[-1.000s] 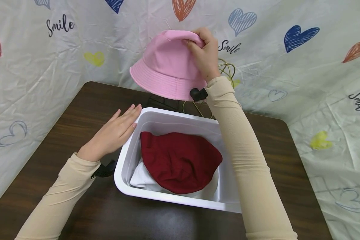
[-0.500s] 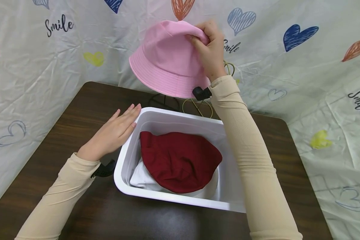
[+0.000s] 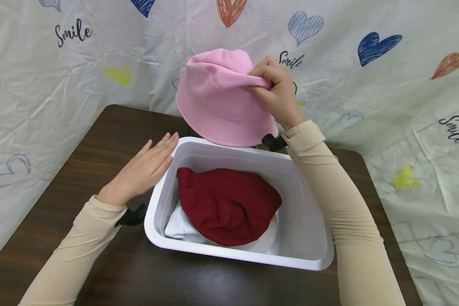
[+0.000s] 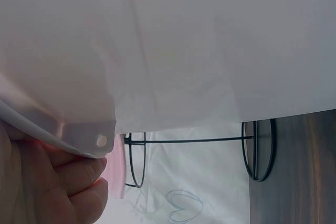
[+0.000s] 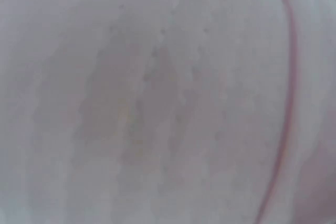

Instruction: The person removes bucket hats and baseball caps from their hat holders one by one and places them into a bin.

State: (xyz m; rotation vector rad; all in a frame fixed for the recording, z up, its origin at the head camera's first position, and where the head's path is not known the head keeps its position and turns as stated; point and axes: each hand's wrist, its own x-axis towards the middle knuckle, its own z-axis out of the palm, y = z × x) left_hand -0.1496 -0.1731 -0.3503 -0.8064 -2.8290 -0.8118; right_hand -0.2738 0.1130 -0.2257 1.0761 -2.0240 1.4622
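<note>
My right hand (image 3: 277,91) pinches the crown of a pink bucket hat (image 3: 225,102) between thumb and fingers, folding the fabric where it grips. The hat hangs brim down, its lower edge overlapping the far rim of a white plastic bin (image 3: 237,256). In the right wrist view, the hat's stitched brim (image 5: 157,103) fills nearly everything, pale and blurred. My left hand (image 3: 141,170) rests with straight fingers along the bin's left rim; its fingertips (image 4: 86,198) show by the rim in the left wrist view. Inside the bin, a dark red hat (image 3: 229,208) lies over white fabric (image 3: 183,225).
Behind the bin stands a black wire stand (image 4: 189,141), mostly hidden by the hat in the head view. The dark wood table (image 3: 168,280) backs onto a white cloth (image 3: 149,51) printed with hearts. Bare bin floor (image 3: 302,229) shows right of the red hat.
My right hand first rises slightly with the pink hat, then lowers it toward the bin and shifts right. The hat's crown is now more creased. My left hand stays at the rim.
</note>
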